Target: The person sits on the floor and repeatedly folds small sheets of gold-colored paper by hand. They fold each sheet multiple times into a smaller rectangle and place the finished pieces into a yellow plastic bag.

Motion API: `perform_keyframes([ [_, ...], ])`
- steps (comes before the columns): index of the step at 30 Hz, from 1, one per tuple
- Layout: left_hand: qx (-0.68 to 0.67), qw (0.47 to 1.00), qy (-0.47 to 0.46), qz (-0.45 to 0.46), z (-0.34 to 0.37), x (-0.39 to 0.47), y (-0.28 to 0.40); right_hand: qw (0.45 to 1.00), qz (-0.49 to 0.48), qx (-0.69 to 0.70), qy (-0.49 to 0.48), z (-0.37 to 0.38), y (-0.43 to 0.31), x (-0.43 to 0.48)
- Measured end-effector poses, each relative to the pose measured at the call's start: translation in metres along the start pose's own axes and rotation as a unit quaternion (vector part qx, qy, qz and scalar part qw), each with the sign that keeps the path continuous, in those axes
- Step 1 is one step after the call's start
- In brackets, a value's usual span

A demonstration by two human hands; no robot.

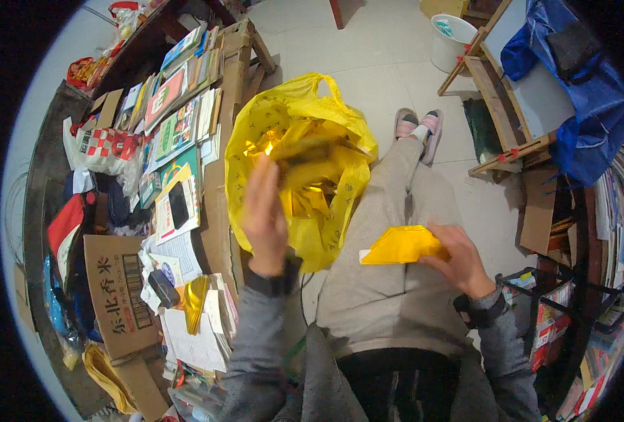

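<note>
My left hand (265, 216), blurred by motion, is over the near left side of a yellow plastic bag (241, 179). A blurred gold-brown piece (312, 152) shows just beyond its fingertips; whether the fingers hold it I cannot tell. Inside the open bag lie several folded gold foil papers (312, 200). Above my lap, my right hand (462, 258) grips a folded gold foil paper (399, 245) by its right end. This paper is flat, with slanted ends and a small white patch at its left tip.
A cluttered table (214, 195) on the left bears books, a black phone (177, 204), more gold foil paper (195, 303) and a cardboard box (117, 300). Ahead stands a white bucket (452, 45). A wooden frame with blue cloth (594, 105) and a black rack (549, 295) stand right.
</note>
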State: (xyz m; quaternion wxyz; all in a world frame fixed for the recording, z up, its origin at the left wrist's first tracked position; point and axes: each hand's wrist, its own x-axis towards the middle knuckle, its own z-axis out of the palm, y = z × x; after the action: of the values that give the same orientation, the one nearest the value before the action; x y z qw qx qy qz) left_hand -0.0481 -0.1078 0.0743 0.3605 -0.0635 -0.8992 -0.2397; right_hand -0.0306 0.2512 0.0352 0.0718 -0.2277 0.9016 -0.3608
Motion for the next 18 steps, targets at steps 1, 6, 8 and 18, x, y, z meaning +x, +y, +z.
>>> perform_keyframes([
  [1, -0.003, 0.999, -0.016, -0.037, -0.003, 0.010, -0.015, 0.998, -0.049, -0.043, 0.008, 0.005, 0.006, 0.002],
  [6, 0.068, 0.995, -0.076, 0.007, 0.006, 0.008, -0.025, 0.991, -0.068, -0.115, -0.025, 0.029, 0.033, -0.002],
  [8, -0.114, 0.970, -0.214, -0.029, 0.023, -0.018, 0.003, 0.992, -0.058, -0.109, -0.031, 0.032, 0.039, -0.007],
  [18, -0.229, 0.868, -0.440, 0.002, 0.080, -0.090, 0.075, 0.997, -0.047, -0.054, -0.025, 0.025, 0.038, -0.008],
])
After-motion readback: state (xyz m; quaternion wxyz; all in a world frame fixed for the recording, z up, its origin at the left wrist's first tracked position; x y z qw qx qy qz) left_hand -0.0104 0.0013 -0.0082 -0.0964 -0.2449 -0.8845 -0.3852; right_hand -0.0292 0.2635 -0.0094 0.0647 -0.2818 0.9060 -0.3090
